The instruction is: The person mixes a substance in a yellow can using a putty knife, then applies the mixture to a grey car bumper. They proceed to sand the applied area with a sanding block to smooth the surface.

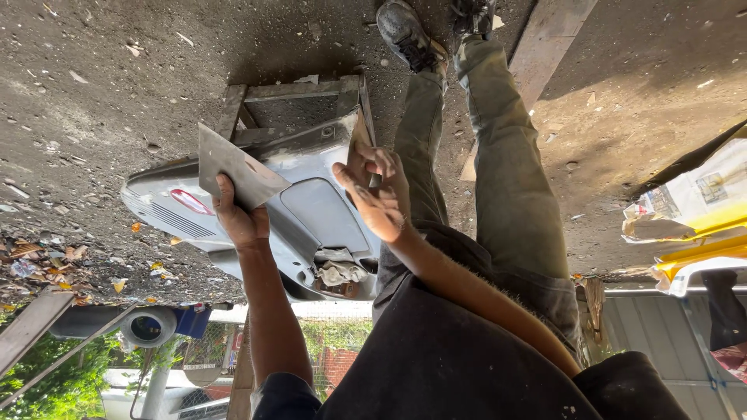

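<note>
The view is upside down, with the ground at the top. A grey-blue car body panel (311,210) with a red reflector lies on a wooden frame (296,92). My left hand (240,222) grips a flat grey metal plate (237,167) by its edge, held over the panel's left part. My right hand (377,194) holds a thin tan blade (359,134) against the panel's upper right edge. My legs in grey-green trousers (506,187) and my dark shoes (408,35) stand just right of the panel.
Crumpled rags (338,272) sit in the panel's opening. A wooden plank (545,47) lies on the dirt ground by my feet. Leaves and litter (47,264) are strewn at the left. Yellow and white bags (692,225) are at the right. A fence and greenery (327,342) are behind.
</note>
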